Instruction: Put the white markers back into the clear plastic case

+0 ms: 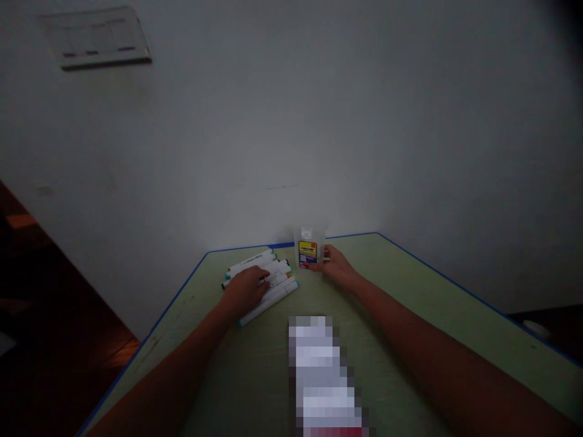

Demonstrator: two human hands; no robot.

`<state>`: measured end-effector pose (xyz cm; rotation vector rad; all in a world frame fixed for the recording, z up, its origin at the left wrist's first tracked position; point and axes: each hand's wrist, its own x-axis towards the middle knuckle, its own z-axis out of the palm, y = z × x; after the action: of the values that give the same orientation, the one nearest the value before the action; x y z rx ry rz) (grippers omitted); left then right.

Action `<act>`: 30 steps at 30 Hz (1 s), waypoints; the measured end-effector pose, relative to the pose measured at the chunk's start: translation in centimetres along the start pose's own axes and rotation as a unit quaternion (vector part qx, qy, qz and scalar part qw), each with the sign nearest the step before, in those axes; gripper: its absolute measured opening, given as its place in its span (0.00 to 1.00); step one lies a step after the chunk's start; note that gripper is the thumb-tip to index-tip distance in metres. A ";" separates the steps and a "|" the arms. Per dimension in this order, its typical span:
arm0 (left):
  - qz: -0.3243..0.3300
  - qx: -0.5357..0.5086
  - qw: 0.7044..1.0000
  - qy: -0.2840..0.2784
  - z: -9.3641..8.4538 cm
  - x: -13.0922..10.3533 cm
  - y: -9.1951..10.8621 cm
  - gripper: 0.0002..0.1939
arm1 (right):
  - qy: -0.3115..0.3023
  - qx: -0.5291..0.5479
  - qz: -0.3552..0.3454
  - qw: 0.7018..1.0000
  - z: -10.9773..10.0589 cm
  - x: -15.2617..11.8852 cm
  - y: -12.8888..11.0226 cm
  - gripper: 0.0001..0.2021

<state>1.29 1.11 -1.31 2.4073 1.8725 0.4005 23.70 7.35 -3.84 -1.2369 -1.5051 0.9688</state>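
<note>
Several white markers [273, 297] with coloured ends lie side by side in a slanting group on the green table. My left hand [248, 288] is over the middle of them, fingers bent and closed around a marker; the palm hides part of the group. To the right, a clear plastic container [308, 246] with a yellow and blue label stands upright near the wall. My right hand [336, 267] grips its lower right side, with the thumb across the front by the label and the other fingers partly behind.
The green tabletop [410, 291] has a blue edge and meets a pale wall [291, 121] at the back. A pixelated long shape [323, 376] lies at the front middle. A panel [100, 39] is mounted on the wall, upper left.
</note>
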 end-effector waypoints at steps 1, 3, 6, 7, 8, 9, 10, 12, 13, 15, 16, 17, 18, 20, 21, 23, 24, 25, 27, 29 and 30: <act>0.003 0.019 1.000 -0.010 0.0 0.3 0.3 0.19 | 0.004 -0.019 0.000 1.000 0.2 0.4 0.2 0.23; 0.005 0.043 0.999 -0.029 -0.2 0.8 0.9 0.18 | 0.010 -0.037 0.000 0.999 0.5 0.9 0.6 0.23; 0.011 0.030 0.999 -0.025 -0.4 0.5 1.7 0.19 | 0.021 -0.037 0.002 0.999 0.9 1.1 1.2 0.23; 0.018 0.019 0.999 -0.027 -0.4 0.2 1.8 0.20 | 0.023 -0.036 0.003 0.999 1.0 1.0 1.3 0.23; 0.027 0.008 0.999 -0.033 -0.4 -0.2 1.9 0.21 | 0.023 -0.036 0.003 0.999 1.0 0.8 1.4 0.23; 0.034 0.001 0.998 -0.047 -0.4 -0.5 1.8 0.24 | 0.022 -0.037 0.000 0.999 1.0 0.7 1.5 0.23; 0.039 0.001 0.997 -0.064 -0.4 -0.9 1.7 0.26 | 0.020 -0.040 -0.004 0.999 1.0 0.6 1.5 0.23; 0.036 0.014 0.996 -0.083 -0.3 -1.2 1.4 0.29 | 0.019 -0.049 -0.014 0.999 0.9 0.4 1.6 0.23; 0.034 0.019 0.996 -0.079 -0.2 -1.2 1.2 0.29 | 0.019 -0.054 -0.018 0.998 0.8 0.4 1.6 0.23; 0.026 0.023 0.998 -0.058 0.1 -1.0 0.9 0.28 | 0.021 -0.061 -0.021 0.998 0.8 0.4 1.6 0.23; 0.021 0.022 0.998 -0.047 0.2 -0.9 0.8 0.27 | 0.022 -0.063 -0.022 0.998 0.8 0.4 1.6 0.23; 0.013 0.022 0.999 -0.035 0.4 -0.7 0.6 0.28 | 0.022 -0.065 -0.023 0.997 0.8 0.4 1.6 0.23; 0.004 0.022 0.999 -0.025 0.5 -0.5 0.5 0.28 | 0.022 -0.065 -0.023 0.997 0.8 0.4 1.6 0.23; -0.016 0.026 0.999 -0.013 0.6 -0.3 0.2 0.29 | 0.021 -0.066 -0.024 0.997 0.8 0.3 1.5 0.23; -0.023 0.029 0.999 -0.012 0.7 -0.2 0.0 0.29 | 0.020 -0.067 -0.024 0.997 0.7 0.3 1.5 0.23; -0.031 0.033 0.999 -0.015 0.5 -0.2 -0.2 0.30 | 0.018 -0.071 -0.025 0.997 0.6 0.2 1.3 0.22; -0.034 0.035 0.999 -0.018 0.4 -0.2 -0.4 0.30 | 0.016 -0.073 -0.026 0.997 0.6 0.1 1.2 0.22; -0.035 0.036 0.998 -0.022 0.3 -0.2 -0.5 0.30 | 0.013 -0.075 -0.027 0.997 0.5 0.1 1.1 0.23; -0.036 0.037 0.998 -0.025 0.1 -0.2 -0.7 0.27 | 0.004 -0.081 -0.027 0.996 0.4 0.0 0.9 0.23; -0.034 0.038 0.998 -0.024 -0.1 -0.2 -0.9 0.25 | -0.001 -0.087 -0.023 0.996 0.3 -0.1 0.8 0.23; -0.030 0.039 0.999 -0.022 -0.2 -0.2 -1.1 0.24 | -0.001 -0.090 -0.022 0.996 0.3 -0.1 0.8 0.23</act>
<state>0.22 1.21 -1.38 2.3804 1.9705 0.2723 23.59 7.36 -4.73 -1.3240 -1.6417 0.8198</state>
